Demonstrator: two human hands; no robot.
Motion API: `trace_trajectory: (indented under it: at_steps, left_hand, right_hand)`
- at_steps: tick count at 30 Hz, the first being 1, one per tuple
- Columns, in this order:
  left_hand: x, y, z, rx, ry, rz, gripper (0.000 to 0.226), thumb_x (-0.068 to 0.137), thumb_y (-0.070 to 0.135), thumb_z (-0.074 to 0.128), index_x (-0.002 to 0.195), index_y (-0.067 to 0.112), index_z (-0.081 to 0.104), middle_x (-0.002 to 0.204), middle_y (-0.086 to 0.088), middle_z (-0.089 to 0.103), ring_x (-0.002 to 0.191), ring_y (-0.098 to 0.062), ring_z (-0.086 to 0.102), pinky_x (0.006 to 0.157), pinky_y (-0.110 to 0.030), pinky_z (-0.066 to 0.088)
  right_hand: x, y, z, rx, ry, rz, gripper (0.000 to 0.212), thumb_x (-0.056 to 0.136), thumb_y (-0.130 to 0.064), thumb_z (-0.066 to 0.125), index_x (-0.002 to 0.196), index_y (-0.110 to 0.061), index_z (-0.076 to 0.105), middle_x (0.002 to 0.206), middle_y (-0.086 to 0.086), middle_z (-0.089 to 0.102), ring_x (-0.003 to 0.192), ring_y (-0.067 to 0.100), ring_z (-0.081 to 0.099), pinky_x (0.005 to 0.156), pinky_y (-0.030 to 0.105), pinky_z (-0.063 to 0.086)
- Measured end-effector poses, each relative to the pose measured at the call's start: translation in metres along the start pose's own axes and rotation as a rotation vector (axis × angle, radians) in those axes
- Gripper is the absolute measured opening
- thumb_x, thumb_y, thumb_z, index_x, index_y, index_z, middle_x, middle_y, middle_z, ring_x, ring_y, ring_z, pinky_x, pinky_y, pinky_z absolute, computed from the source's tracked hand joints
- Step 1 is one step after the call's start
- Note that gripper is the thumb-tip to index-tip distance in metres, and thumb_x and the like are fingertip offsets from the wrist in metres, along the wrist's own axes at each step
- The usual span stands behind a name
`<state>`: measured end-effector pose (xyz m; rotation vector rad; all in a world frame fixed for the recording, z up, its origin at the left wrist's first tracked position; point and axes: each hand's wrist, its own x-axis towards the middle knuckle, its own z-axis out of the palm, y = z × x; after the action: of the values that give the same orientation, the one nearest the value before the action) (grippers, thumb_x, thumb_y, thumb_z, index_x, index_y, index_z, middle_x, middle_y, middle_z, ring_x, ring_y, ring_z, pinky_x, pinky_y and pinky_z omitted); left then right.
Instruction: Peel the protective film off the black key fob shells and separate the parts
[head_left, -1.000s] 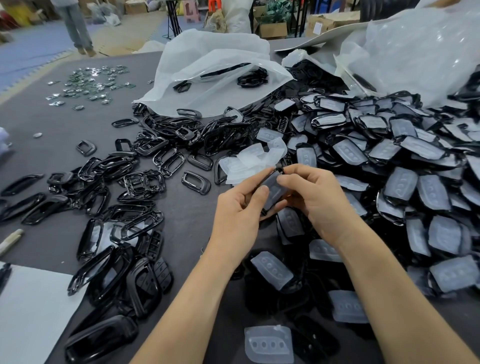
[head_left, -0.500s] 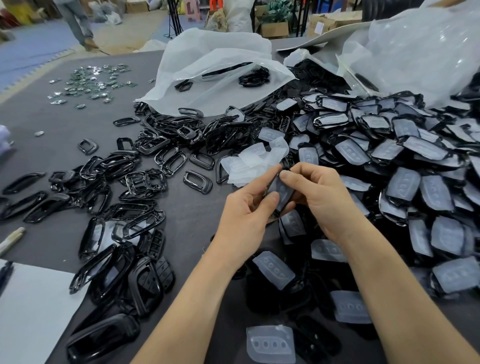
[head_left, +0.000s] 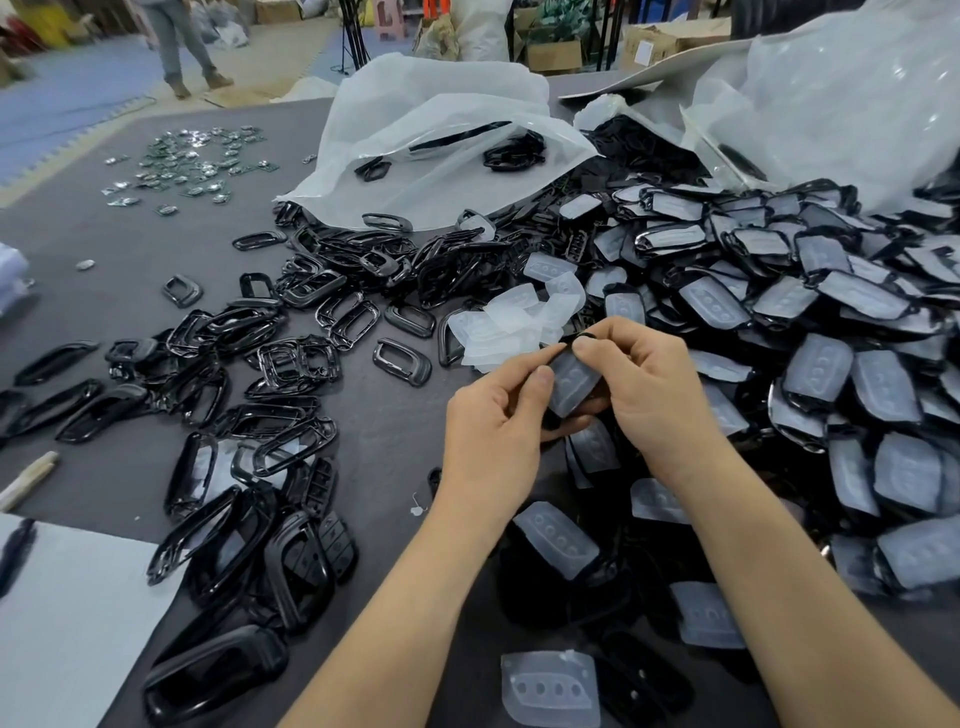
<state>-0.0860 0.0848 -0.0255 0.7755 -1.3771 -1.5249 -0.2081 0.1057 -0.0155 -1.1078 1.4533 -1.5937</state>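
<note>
Both hands hold one black key fob shell (head_left: 571, 382) above the dark table, its face covered by cloudy film. My left hand (head_left: 493, 431) grips its left edge between thumb and forefinger. My right hand (head_left: 644, 384) pinches the top corner of the shell with thumb and forefinger. Just beyond the hands lies a small heap of peeled film pieces (head_left: 519, 322). A big pile of film-covered shells (head_left: 810, 332) fills the right side. Bare black frames (head_left: 291, 364) are scattered to the left.
White plastic bags (head_left: 431, 150) lie open at the back. Small metal parts (head_left: 192, 161) are spread far left. A white sheet (head_left: 67, 618) covers the near-left corner. Loose film pieces (head_left: 550, 688) lie near the front edge. A person's legs (head_left: 182, 47) show on the floor beyond.
The hands have risen slightly with the shell and turned it, so more of its film-covered face shows. My right thumb and forefinger have closed on its top corner.
</note>
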Motion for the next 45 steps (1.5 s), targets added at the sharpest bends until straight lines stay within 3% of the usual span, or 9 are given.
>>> trace_trajectory:
  at_steps: [11,15,22,25,30,35,40,43,45]
  left_hand:
    - [-0.001,0.002,0.000,-0.061,0.035,-0.009,0.023,0.101,0.012,0.045,0.101,0.014,0.068,0.086,-0.002,0.075,0.074,-0.024,0.074,0.062,-0.021,0.056]
    - [-0.001,0.004,-0.002,-0.100,0.029,0.001,0.024,0.101,0.006,0.044,0.101,0.010,0.068,0.088,-0.007,0.075,0.074,-0.026,0.074,0.063,-0.021,0.056]
    - [-0.001,0.002,-0.003,-0.057,0.008,0.019,0.022,0.098,0.001,0.048,0.100,0.012,0.066,0.083,-0.001,0.075,0.073,-0.024,0.074,0.063,-0.021,0.056]
    - [0.000,0.002,-0.003,-0.040,0.015,0.041,0.022,0.099,0.001,0.047,0.099,0.012,0.066,0.082,-0.001,0.075,0.072,-0.022,0.074,0.061,-0.020,0.056]
    - [0.001,0.000,-0.004,-0.023,0.031,0.045,0.022,0.100,0.007,0.047,0.100,0.012,0.068,0.089,-0.006,0.075,0.073,-0.025,0.074,0.062,-0.023,0.058]
    - [0.000,-0.001,-0.003,-0.012,-0.045,-0.002,0.016,0.095,0.011,0.058,0.105,0.020,0.065,0.084,-0.009,0.074,0.066,-0.025,0.073,0.059,-0.025,0.057]
    - [0.001,-0.001,-0.006,-0.011,-0.076,-0.048,0.028,0.095,0.004,0.056,0.108,0.028,0.063,0.070,-0.006,0.072,0.054,-0.019,0.068,0.052,-0.022,0.054]
    - [-0.001,-0.003,-0.011,0.263,-0.099,0.072,0.031,0.090,0.024,0.065,0.113,0.045,0.064,0.079,0.001,0.070,0.065,-0.020,0.068,0.059,-0.026,0.056]
    - [-0.001,-0.005,-0.013,0.481,-0.128,0.203,0.035,0.084,0.028,0.072,0.114,0.044,0.066,0.104,0.012,0.066,0.088,-0.005,0.064,0.075,-0.020,0.053]
  right_hand:
    - [-0.001,-0.003,0.000,0.045,0.014,-0.014,0.026,0.094,0.001,0.048,0.072,-0.007,0.059,0.051,-0.010,0.057,0.048,0.000,0.054,0.045,0.012,0.044]
    - [-0.001,-0.004,-0.003,0.056,0.054,-0.018,0.026,0.094,-0.003,0.050,0.071,-0.009,0.060,0.059,-0.001,0.059,0.054,0.005,0.057,0.048,0.014,0.046]
    - [0.000,-0.002,-0.002,0.016,0.062,-0.050,0.026,0.093,-0.002,0.051,0.069,-0.011,0.058,0.055,-0.007,0.056,0.052,0.003,0.052,0.048,0.012,0.044]
    - [0.000,-0.003,-0.003,-0.008,0.057,-0.071,0.024,0.093,-0.005,0.052,0.071,-0.010,0.060,0.061,0.000,0.058,0.058,0.008,0.054,0.053,0.016,0.046]
    - [0.000,0.000,-0.003,-0.102,0.076,-0.108,0.024,0.095,-0.014,0.055,0.074,-0.004,0.062,0.071,0.026,0.059,0.065,0.025,0.054,0.061,0.034,0.048]
    - [0.000,0.000,-0.004,-0.114,0.065,-0.093,0.022,0.094,-0.015,0.057,0.073,-0.013,0.064,0.063,0.003,0.060,0.058,0.011,0.054,0.052,0.016,0.046]
    - [0.000,0.002,-0.005,-0.084,0.032,-0.077,0.012,0.092,-0.011,0.060,0.086,-0.021,0.059,0.066,0.011,0.052,0.059,0.026,0.049,0.059,0.040,0.046]
    - [0.001,0.002,-0.008,-0.103,0.050,-0.056,0.017,0.089,-0.006,0.060,0.084,-0.022,0.060,0.060,0.010,0.049,0.057,0.024,0.042,0.056,0.035,0.038]
    - [0.002,0.002,-0.010,-0.079,0.084,-0.003,0.023,0.086,-0.002,0.059,0.076,-0.023,0.062,0.061,0.013,0.049,0.058,0.024,0.037,0.056,0.033,0.033]
